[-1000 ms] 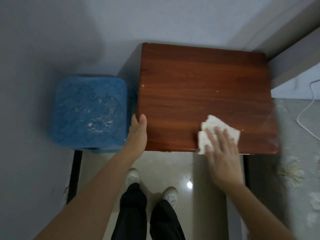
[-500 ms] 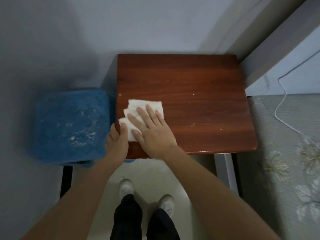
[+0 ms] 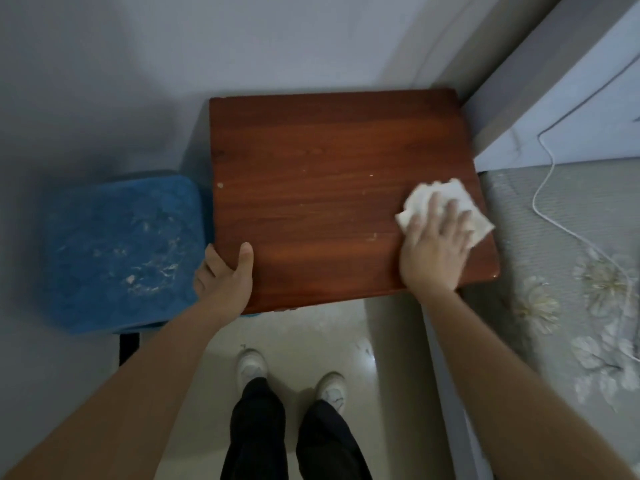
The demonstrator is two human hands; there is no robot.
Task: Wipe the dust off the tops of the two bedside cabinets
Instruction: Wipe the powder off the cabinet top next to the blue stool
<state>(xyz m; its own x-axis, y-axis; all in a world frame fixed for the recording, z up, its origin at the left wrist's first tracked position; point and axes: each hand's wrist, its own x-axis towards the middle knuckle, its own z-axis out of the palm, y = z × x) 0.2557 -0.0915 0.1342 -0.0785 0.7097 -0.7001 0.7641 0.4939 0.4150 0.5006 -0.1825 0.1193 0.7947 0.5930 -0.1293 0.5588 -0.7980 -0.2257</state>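
Observation:
A reddish-brown wooden bedside cabinet top (image 3: 322, 188) fills the middle of the view, with a few pale specks on it. My right hand (image 3: 434, 247) lies flat, fingers spread, pressing a crumpled white cloth (image 3: 429, 195) onto the top near its right edge. The cloth sticks out beyond my fingertips and past the right edge. My left hand (image 3: 225, 278) grips the cabinet's front left corner, thumb on top and fingers down its left side. Only one cabinet is in view.
A blue padded stool (image 3: 121, 251) with white flecks stands against the cabinet's left side. A bed with a floral cover (image 3: 571, 306) and a white cable (image 3: 543, 188) lies to the right. Grey walls close the back and left. My feet stand on pale floor tiles (image 3: 304, 337).
My right hand has swept the cloth from the cabinet's left front part across to its right edge. My left hand stays at the front left corner.

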